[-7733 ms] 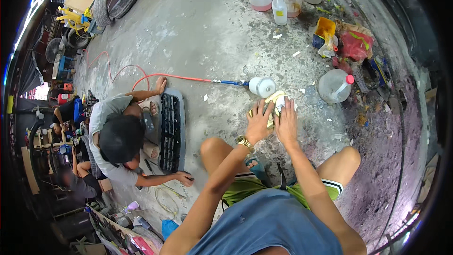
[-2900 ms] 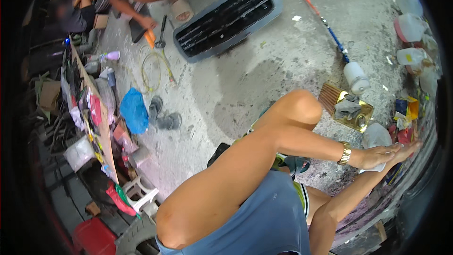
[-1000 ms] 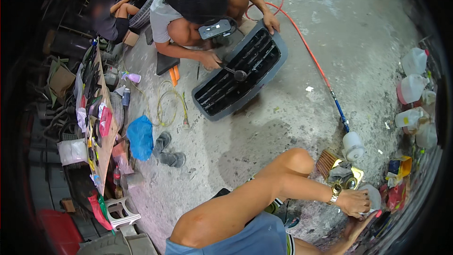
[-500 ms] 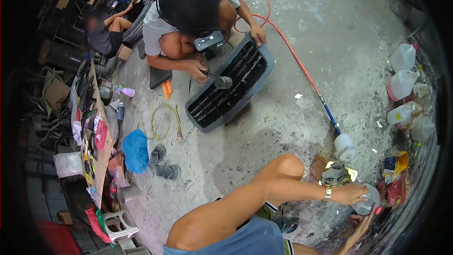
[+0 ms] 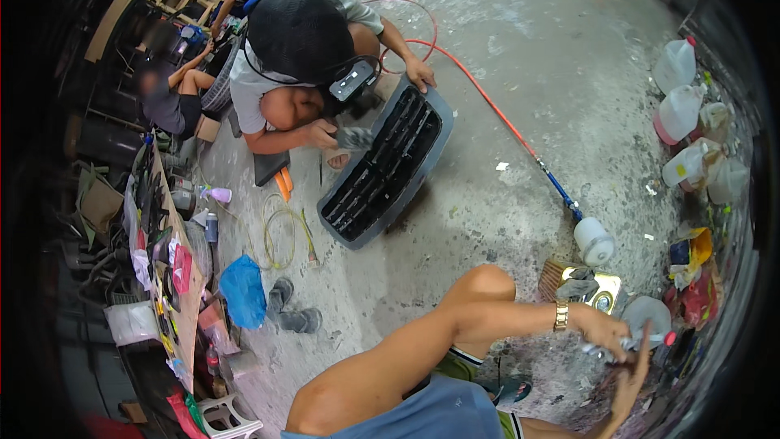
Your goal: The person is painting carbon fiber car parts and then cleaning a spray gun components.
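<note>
My left hand [image 5: 601,328], with a gold watch on its wrist, reaches over my bent knee to the lower right. Its fingers are closed around a small whitish, shiny thing [image 5: 600,349] that is too blurred to name. Close below it is my right hand [image 5: 630,378], slightly smeared, with fingers stretched out and apart. Just beyond both hands stands a translucent plastic jug [image 5: 648,314] with a red cap. A shiny gold-coloured can [image 5: 603,294] with a grey rag [image 5: 578,286] on it stands left of the jug.
A spray gun with a white cup [image 5: 594,241] lies on a red air hose [image 5: 487,97]. Several plastic jugs [image 5: 678,114] line the right wall. Ahead, a crouching person [image 5: 296,36] holds a brush at a black car grille [image 5: 386,167]. Slippers [image 5: 296,319] and a blue bag [image 5: 242,289] lie left.
My left hand has come away from the jug and moved slightly left and up. My right hand has shifted beneath it. The other person's brush has moved left on the grille.
</note>
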`<act>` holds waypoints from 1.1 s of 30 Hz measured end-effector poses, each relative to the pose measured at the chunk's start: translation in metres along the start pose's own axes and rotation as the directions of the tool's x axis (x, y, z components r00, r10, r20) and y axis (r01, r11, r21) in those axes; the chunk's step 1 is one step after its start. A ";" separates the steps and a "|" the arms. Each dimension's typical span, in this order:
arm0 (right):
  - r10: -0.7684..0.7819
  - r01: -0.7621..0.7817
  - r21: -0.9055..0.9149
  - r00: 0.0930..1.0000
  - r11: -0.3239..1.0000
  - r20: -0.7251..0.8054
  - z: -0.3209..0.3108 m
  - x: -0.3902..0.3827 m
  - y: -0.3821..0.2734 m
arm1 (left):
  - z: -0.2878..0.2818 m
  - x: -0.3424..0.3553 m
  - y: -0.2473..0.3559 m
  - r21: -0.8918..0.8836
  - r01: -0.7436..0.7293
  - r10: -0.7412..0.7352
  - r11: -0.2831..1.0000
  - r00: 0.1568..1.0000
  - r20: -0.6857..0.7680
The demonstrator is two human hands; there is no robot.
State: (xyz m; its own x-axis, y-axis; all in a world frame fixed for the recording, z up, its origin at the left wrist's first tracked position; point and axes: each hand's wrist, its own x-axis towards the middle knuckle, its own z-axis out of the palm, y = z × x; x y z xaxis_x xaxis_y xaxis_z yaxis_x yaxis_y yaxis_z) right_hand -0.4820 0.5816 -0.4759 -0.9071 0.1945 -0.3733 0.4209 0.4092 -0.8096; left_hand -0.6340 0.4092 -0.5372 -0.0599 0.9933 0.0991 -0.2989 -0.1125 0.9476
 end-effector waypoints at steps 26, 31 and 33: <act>-0.020 0.177 0.262 0.860 0.949 -0.510 0.147 0.086 0.006 | -0.023 0.033 -0.056 -0.169 -0.284 0.087 0.944 0.706 -0.703; 0.200 0.106 0.773 0.936 0.626 -0.290 0.149 0.042 -0.031 | -0.031 0.030 -0.027 0.263 -0.007 0.199 0.965 0.671 -0.714; 0.342 0.232 0.914 0.873 0.333 -0.347 0.133 0.055 -0.026 | -0.006 0.023 -0.015 0.333 0.050 0.152 0.941 0.820 -0.552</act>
State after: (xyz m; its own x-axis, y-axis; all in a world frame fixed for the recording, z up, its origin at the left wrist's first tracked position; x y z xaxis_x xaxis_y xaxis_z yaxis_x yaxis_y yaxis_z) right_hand -0.5433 0.4633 -0.5352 -0.6465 0.6188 -0.4462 -0.0745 -0.6333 -0.7703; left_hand -0.6364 0.4338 -0.5507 -0.6206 0.7820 0.0579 0.0332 -0.0476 0.9983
